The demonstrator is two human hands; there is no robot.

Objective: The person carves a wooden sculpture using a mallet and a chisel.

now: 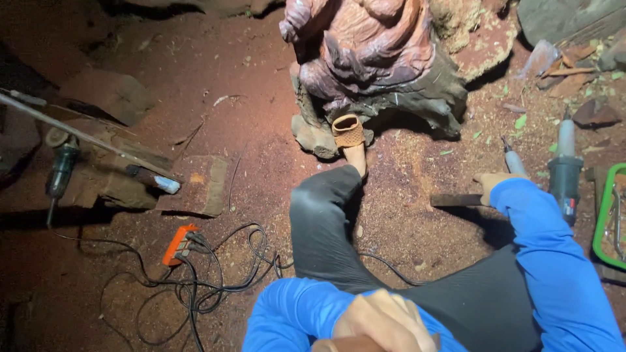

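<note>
Head view: right hand (490, 184) reaches out to the sawdust-covered ground (261, 130), fingers closed around the end of a flat dark tool (456, 200) that lies on the ground between the outstretched leg and two power tools (564, 171). Left hand (385, 322) rests near the body, fingers curled; whether it clamps anything cannot be told. Step in hand, as judged: picking up the tool. Next move calls for lifting it clear and bringing it toward the wood carving (372, 58) ahead.
</note>
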